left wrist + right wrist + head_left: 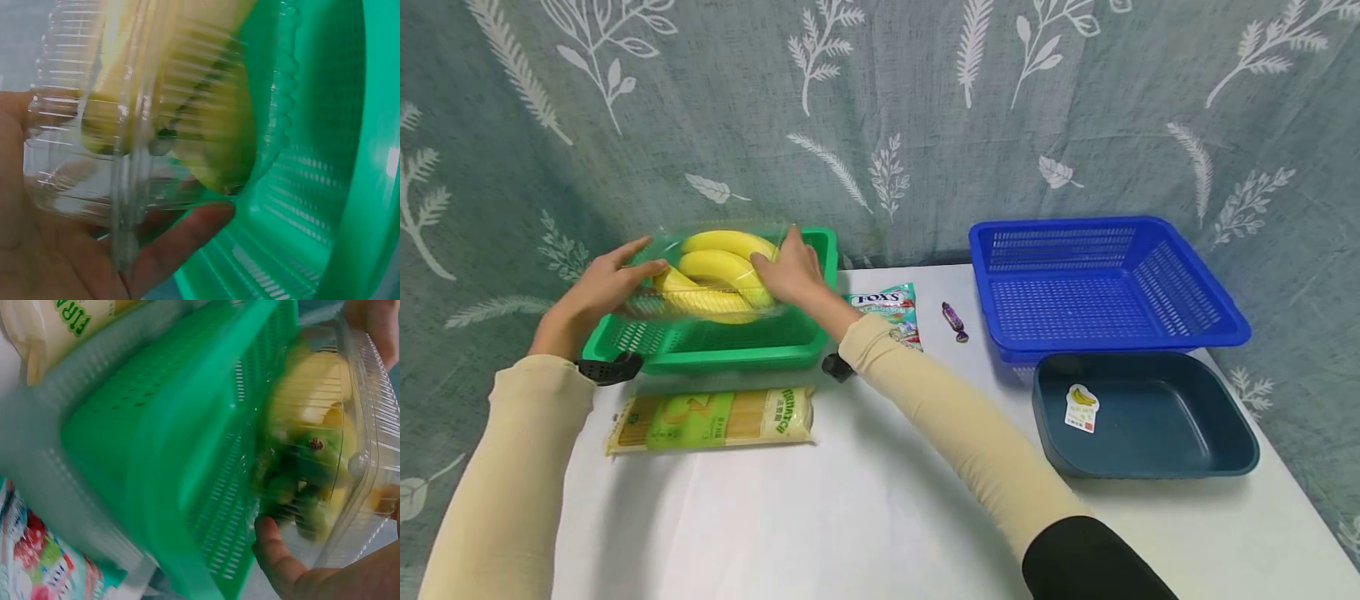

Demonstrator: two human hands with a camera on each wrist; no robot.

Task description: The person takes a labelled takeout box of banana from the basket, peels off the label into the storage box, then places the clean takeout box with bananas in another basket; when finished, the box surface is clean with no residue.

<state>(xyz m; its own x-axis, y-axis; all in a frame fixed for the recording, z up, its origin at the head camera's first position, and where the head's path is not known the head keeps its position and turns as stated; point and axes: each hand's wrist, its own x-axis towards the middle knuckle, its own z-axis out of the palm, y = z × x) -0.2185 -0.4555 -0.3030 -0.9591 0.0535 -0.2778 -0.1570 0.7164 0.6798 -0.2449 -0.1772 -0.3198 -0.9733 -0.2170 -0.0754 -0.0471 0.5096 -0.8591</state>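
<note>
A clear plastic clamshell box with several yellow bananas inside is held between both hands over the green basket. My left hand grips the box's left end, its fingers round the corner in the left wrist view. At the other end my right hand grips the box, thumb on top and one finger along its side in the right wrist view. The banana stems show through the plastic. The box overlaps the basket's back part in the head view.
A pasta packet lies in front of the green basket. To its right are a FOX'S candy bag and a purple wrapped candy. Further right stand a blue basket and a dark teal tub with a banana sticker.
</note>
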